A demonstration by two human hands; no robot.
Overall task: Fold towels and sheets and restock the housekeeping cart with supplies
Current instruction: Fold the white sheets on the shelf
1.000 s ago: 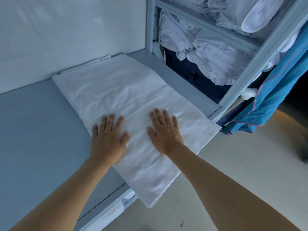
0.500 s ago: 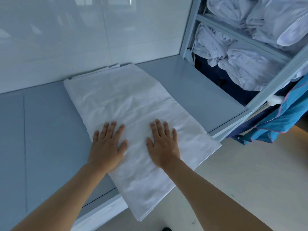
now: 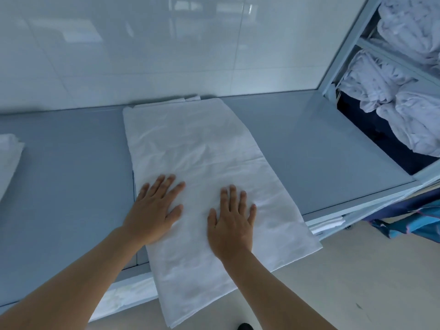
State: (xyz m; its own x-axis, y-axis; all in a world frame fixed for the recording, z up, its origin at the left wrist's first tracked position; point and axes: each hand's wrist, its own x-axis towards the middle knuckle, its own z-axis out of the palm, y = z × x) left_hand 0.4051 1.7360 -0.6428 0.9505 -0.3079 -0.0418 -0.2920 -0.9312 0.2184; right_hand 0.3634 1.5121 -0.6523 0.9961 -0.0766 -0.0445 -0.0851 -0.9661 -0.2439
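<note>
A long white folded sheet [image 3: 197,148] lies across the grey-blue table [image 3: 66,177], reaching from the wall to beyond the front edge, where its near end hangs over. My left hand [image 3: 154,210] rests flat on the sheet's left side, fingers spread. Palm down beside it, my right hand [image 3: 232,222] presses on the sheet's middle. Neither hand grips the cloth.
A second folded white cloth [image 3: 8,158] lies at the table's left edge. A metal shelf rack [image 3: 345,46] at the right holds bundled white linen [image 3: 390,91] above dark fabric. Blue cloth [image 3: 414,222] hangs at the far right. A tiled wall [image 3: 142,48] backs the table.
The view has swung left and up, bringing the second cloth into sight at the left. Both hands stay flat on the sheet, shifted only slightly.
</note>
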